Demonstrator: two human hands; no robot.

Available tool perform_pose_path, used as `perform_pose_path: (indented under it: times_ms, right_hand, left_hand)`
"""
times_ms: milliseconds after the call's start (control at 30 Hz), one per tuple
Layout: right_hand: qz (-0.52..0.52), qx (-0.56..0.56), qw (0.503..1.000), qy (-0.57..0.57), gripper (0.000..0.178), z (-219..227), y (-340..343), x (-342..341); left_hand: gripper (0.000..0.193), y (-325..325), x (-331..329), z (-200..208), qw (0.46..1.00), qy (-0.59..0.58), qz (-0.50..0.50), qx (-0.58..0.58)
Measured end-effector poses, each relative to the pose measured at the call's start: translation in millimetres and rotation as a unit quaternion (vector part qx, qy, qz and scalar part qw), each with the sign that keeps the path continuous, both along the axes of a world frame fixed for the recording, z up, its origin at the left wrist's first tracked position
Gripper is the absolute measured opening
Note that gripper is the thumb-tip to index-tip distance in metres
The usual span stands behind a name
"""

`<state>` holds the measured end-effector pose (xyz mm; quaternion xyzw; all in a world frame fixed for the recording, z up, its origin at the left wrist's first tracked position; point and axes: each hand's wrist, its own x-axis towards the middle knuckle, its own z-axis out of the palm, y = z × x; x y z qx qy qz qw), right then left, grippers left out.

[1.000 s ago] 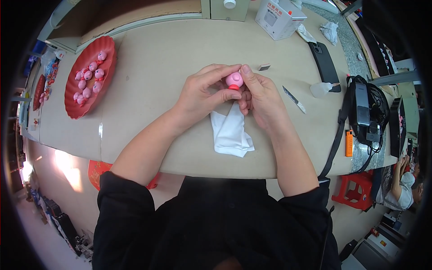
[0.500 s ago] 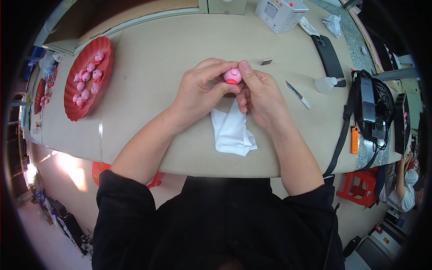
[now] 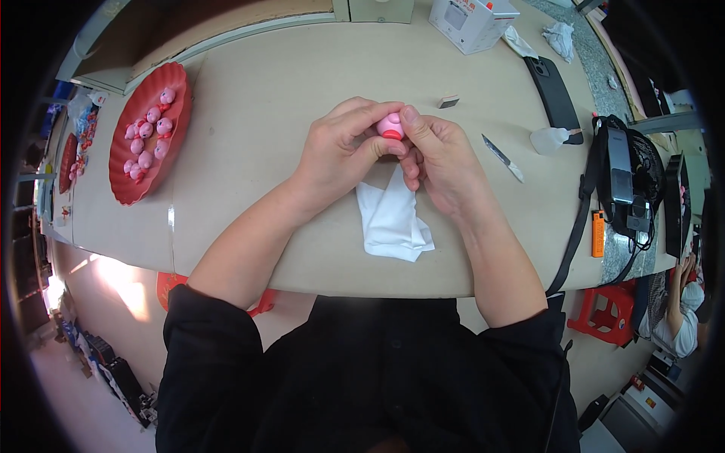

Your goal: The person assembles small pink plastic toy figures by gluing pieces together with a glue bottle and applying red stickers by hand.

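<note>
Between my two hands, above the middle of the table, is a small round pink figurine [image 3: 390, 124] with a red base. My left hand [image 3: 340, 143] pinches it with thumb and fingers from the left. From the right, the thumb and curled fingers of my right hand [image 3: 440, 155] close on it too. Just below them a folded white cloth [image 3: 394, 223] lies on the table, its upper corner reaching up between the hands. Far to the left, a red scalloped tray [image 3: 123, 181] holds several similar pink figurines [image 3: 145, 130].
Right of my hands lie a small knife [image 3: 502, 158], a small block [image 3: 448, 101], a translucent squeeze bottle [image 3: 547, 140] and a black phone [image 3: 553, 98]. A white box [image 3: 470, 26] stands at the back. Near the right edge are a black bag [image 3: 639, 177] and an orange lighter-like item [image 3: 597, 234].
Hardly anything differs. The figurine stays pinched in both hands, and the whole view has shifted very slightly.
</note>
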<state>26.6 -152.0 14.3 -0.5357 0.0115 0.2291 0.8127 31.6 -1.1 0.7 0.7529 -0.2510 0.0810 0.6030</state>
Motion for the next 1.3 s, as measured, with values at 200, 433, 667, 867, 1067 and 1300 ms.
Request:
perform_pose_path:
  times_ms: [200, 433, 667, 867, 1067, 1300]
  right_hand:
    - [-0.018, 0.026, 0.999, -0.011, 0.036, 2, 2, -4]
    - [-0.009, -0.002, 0.999, 0.039, 0.043, 3, 1, -1]
    - [-0.037, -0.036, 0.994, 0.091, 0.047, 6, 0, 1]
    - [-0.035, -0.061, 0.991, 0.117, 0.048, 11, -2, 1]
    - [-0.044, -0.199, 0.979, 0.021, 0.042, 9, 0, -2]
    - [-0.013, -0.020, 0.999, 0.030, 0.024, 10, -13, 1]
  left_hand:
    - [0.039, -1, -4, -2, 0.986, -0.134, 0.065, 0.069]
    - [0.040, 2, -1, -2, 0.995, -0.069, 0.039, 0.059]
    - [0.043, 1, 0, 0, 0.999, -0.017, -0.029, 0.034]
    - [0.039, 2, 0, -1, 0.999, 0.002, -0.038, 0.003]
    - [0.035, 2, -3, 2, 0.997, 0.073, -0.020, -0.025]
    - [0.035, 2, -2, 0, 0.987, 0.150, -0.019, -0.052]
